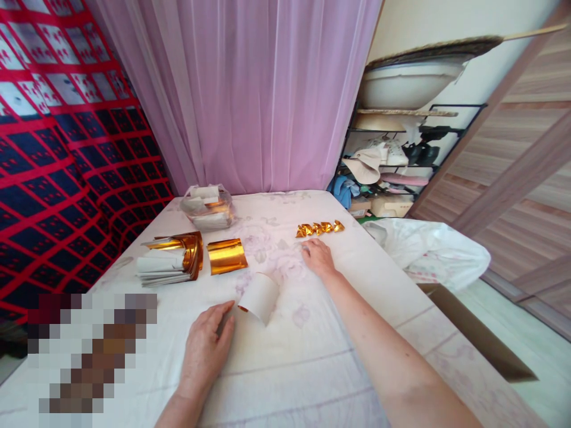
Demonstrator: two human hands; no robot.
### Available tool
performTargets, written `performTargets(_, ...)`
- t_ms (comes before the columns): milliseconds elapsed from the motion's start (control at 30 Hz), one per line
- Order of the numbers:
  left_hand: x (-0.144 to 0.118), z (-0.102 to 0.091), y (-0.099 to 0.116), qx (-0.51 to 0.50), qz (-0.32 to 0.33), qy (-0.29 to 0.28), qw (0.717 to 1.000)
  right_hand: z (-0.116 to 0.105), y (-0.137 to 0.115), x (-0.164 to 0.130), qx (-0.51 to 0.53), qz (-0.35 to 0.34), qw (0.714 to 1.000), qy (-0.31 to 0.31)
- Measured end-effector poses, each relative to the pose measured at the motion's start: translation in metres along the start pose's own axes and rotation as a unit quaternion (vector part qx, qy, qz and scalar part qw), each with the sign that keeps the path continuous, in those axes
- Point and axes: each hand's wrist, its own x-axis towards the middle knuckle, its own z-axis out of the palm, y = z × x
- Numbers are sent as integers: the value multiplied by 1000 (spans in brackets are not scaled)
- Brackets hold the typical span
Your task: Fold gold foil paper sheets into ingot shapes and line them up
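- Curled white paper sheet [259,296] lies near the middle of the tabletop [312,356], its gold underside just showing at the near edge.
- Left hand [206,351] rests palm down on the cloth, fingers loosely together; its thumb tip reaches the near edge of the curled sheet, and whether it actually touches cannot be told. It grips nothing.
- Right hand [317,257] lies flat further up the tabletop, fingers slightly spread and pressed to the cloth, holding nothing.
- Row of folded gold foil pieces [319,228] sits just beyond the right hand, towards the far edge, apart from the fingertips.
- Flat gold foil sheet [226,255] lies left of centre, just beside a stack of foil-backed papers [172,258] nearer the left edge.
- Clear plastic bag [209,207] with more papers stands at the far left corner, in front of a pink curtain [250,89].
- White plastic bag [435,249] lies off the right edge of the tabletop, and a cluttered shelf rack [392,160] stands behind it.
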Motion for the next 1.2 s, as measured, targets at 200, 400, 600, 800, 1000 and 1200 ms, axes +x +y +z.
performTargets(200,-4,1,6,4,23,1,1000,1,-19,-43,116,-21,993,-13)
performTargets(400,-7,0,13,5,59,10,998,1,-61,-100,235,-95,967,-30)
performTargets(600,-7,-1,14,-11,63,17,998,7,-74,-112,407,-68,908,-76)
performTargets(800,-8,-1,15,-14,54,32,998,10,-75,-109,489,-41,862,-130)
performTargets(1000,-8,-6,20,8,75,34,997,0,-81,-112,523,-17,832,-184)
performTargets(1200,-10,-6,24,22,120,15,992,-12,-88,-111,543,16,820,-180)
